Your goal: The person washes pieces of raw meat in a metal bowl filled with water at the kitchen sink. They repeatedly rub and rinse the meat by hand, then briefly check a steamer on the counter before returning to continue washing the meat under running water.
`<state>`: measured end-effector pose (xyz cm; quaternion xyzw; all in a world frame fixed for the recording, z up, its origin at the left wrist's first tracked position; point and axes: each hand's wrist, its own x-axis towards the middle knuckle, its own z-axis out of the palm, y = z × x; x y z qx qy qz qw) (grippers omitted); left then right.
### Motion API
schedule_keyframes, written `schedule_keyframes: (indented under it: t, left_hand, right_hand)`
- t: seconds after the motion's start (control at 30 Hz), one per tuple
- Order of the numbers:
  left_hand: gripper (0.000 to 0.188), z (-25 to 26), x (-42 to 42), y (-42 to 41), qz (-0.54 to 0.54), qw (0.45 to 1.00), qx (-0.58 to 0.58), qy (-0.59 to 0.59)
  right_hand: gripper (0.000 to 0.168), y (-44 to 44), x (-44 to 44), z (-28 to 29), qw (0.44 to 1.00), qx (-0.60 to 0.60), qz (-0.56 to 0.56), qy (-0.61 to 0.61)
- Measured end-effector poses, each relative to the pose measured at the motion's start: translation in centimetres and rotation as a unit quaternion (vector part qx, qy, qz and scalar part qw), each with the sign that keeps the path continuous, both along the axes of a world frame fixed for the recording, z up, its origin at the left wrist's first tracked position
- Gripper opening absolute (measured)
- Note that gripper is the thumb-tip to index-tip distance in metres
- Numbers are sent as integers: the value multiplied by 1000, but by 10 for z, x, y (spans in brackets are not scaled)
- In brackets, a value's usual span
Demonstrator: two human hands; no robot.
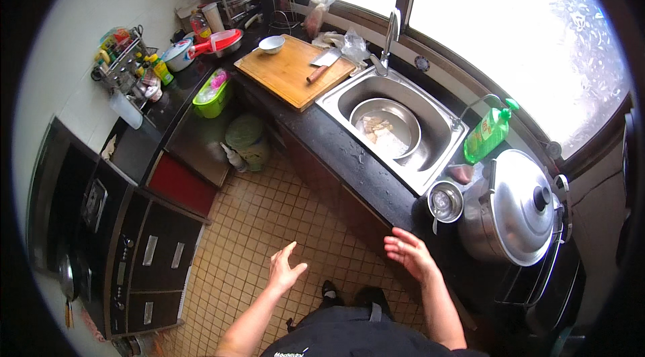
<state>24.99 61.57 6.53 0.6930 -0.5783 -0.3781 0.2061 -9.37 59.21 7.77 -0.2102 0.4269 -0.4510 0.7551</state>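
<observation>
My left hand (286,269) is held over the tiled floor with its fingers apart and nothing in it. To the right, my right hand (410,254) is raised near the counter's front edge, also holding nothing; the small metal bowl (453,196) with a spoon is the nearest item to it. In the steel sink (434,164) sits a round metal basin (414,125) with water and pale brown pieces of food. Left of the sink lies a wooden cutting board (274,72), bearing a cleaver (326,57) and a white bowl (272,44).
A large lidded aluminium pot (521,206) and a green pump bottle (486,135) stand right of the sink. A lime-green bin (211,97) hangs at the counter's left edge, above a lidded bucket (247,143). The stove and drawers (161,246) line the left wall.
</observation>
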Motion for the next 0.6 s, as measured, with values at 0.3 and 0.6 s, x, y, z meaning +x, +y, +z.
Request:
schedule_keyframes:
  t: [0.3, 0.6]
  left_hand:
    - [56, -2, -5, -118, 48, 989, 24, 141]
    - [47, -21, 51, -210, 233, 936, 209, 160]
  right_hand:
    - [49, -235, -13, 15, 995, -79, -57, 35]
    - [52, -273, -33, -24, 950, -31, -261, 170]
